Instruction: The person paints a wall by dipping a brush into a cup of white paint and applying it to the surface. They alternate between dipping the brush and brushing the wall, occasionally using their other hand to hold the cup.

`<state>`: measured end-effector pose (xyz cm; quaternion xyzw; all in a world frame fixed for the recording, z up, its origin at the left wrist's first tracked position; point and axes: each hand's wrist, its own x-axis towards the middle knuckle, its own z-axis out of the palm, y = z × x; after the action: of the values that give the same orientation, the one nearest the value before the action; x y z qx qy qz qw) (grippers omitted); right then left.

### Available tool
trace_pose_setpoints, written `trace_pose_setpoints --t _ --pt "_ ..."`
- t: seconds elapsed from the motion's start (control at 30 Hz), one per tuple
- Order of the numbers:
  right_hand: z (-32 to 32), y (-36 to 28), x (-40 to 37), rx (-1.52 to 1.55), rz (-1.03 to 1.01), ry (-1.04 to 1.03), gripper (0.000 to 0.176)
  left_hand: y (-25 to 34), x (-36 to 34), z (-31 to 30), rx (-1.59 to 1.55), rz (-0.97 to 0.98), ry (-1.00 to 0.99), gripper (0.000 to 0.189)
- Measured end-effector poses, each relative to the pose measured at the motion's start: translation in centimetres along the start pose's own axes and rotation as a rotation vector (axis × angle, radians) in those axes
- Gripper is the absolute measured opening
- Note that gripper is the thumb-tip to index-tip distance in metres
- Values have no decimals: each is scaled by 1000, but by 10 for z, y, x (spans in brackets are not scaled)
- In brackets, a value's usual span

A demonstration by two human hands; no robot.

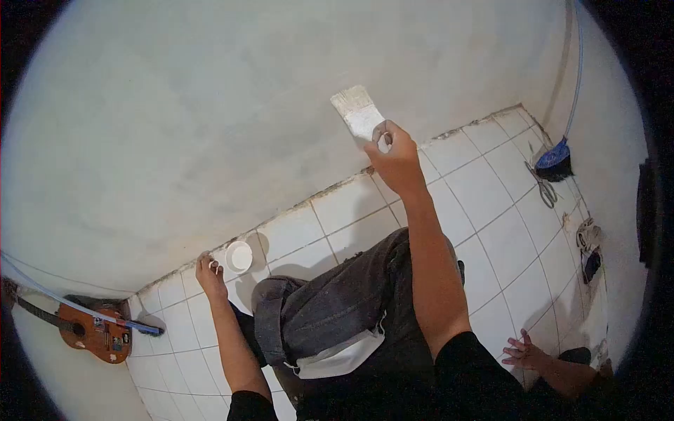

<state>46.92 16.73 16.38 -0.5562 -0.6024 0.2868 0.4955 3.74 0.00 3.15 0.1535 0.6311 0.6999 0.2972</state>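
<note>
A wide paintbrush (359, 116) with pale bristles and a white-coated ferrule is in my right hand (394, 156), its bristles up and to the left in front of the pale wall (210, 105). My fingers close round its handle. At the lower left, my left hand (211, 275) is closed on the handle of a white cup (239, 257). The cup is beside the foot of the wall, above the white tiles. What the cup holds cannot be made out. A white face mask (342, 356) lies on my lap over dark trousers.
A guitar (95, 331) leans in the left corner near a blue-headed broom (144, 328). Another blue broom (554, 161), scissors (545, 189) and a crumpled cloth (588, 235) are along the right wall. Another person's hand (525, 352) rests at the lower right.
</note>
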Motion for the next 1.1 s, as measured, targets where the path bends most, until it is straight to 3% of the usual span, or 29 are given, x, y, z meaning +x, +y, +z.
trace_pose_setpoints --t 0.17,0.27,0.57,0.6,0.87,0.97,1.1 --pt "0 -4 9 140 -235 156 15 1 -3 4 18 22 -12 14" --pt "1 -4 14 66 -81 50 15 -1 0 1 29 18 -19 14" --pt "21 30 14 11 45 -87 18 -3 1 1 50 33 -29 15" --pt "25 40 13 -48 -199 1 19 -4 1 0 56 41 -34 14" --pt "34 64 4 -233 66 -177 31 -1 -5 1 67 13 30 15" --pt "28 57 -1 -193 110 -158 25 1 -7 0 45 21 -6 13" --pt "8 33 -7 -112 -65 -79 21 -3 -3 -3 45 21 16 12"
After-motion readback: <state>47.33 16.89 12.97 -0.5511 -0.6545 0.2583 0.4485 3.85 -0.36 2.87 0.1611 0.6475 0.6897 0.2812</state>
